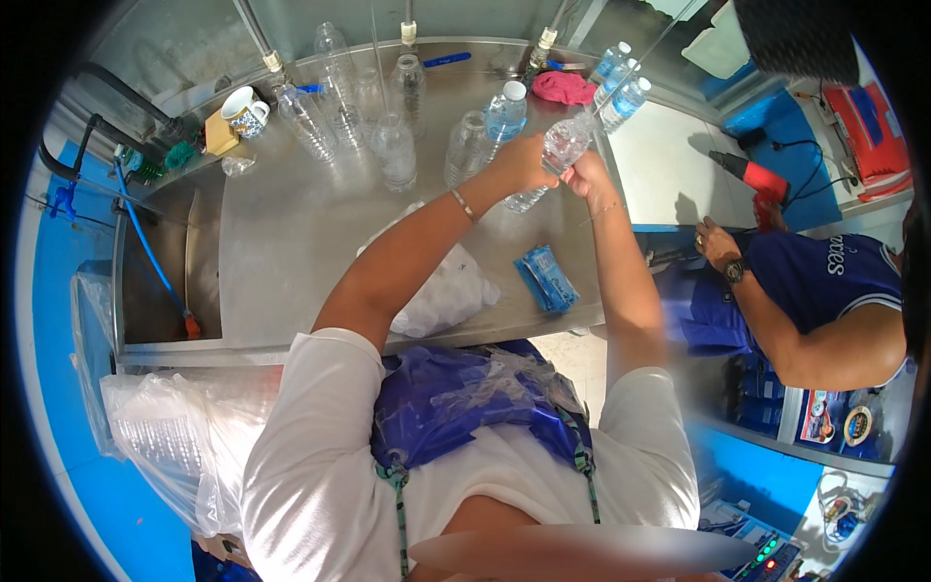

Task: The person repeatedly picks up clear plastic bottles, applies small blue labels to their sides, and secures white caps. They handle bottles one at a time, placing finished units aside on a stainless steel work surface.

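Note:
Both my hands meet over the far right of a steel counter (291, 252). My left hand (519, 163) grips the body of a clear plastic bottle (562, 145) that lies tilted, its lower end pointing down-left. My right hand (588, 177) holds the same bottle from the right side. A thin bracelet circles my left wrist. Just behind the hands stands a filled bottle with a blue label and white cap (505, 112).
Several empty clear bottles (393, 145) stand at the back under filling pipes. A blue packet (546, 278) and a white plastic bag (446, 296) lie near the front edge. A mug (246, 112), pink cloth (564, 87) and left sink (155, 281) are there. Another person's arm (776, 310) is at right.

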Motion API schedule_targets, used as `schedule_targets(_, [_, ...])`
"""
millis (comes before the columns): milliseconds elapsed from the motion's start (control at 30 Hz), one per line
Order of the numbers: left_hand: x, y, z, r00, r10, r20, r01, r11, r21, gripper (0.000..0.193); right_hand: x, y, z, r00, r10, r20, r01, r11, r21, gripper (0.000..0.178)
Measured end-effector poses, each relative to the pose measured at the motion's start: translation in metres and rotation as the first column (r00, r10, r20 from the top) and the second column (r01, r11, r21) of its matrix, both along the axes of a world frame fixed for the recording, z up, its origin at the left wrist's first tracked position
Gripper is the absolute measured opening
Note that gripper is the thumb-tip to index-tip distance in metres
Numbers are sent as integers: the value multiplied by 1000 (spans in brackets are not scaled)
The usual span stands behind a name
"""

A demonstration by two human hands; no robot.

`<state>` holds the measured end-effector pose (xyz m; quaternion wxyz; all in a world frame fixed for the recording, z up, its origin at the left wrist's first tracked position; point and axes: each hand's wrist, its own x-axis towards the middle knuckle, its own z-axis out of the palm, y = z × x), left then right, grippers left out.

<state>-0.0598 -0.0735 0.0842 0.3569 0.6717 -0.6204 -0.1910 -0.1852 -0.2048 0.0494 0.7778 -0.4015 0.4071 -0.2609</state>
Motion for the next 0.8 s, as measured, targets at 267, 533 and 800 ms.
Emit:
schedule_targets(267, [-1, 3, -9, 995, 98, 7, -99, 994, 40, 71, -29, -6, 47, 980, 184, 81, -193, 973, 129, 23])
schedule_targets(533, [-9, -10, 5, 1000, 29, 0, -29, 998, 48, 65, -46, 27, 59, 978, -210, -9, 125, 617, -777, 29])
schedule_targets(800, [-16, 47, -11, 992, 42, -115, -43, 999, -8, 66, -31, 102, 75, 952, -295, -86, -113, -74, -991, 29])
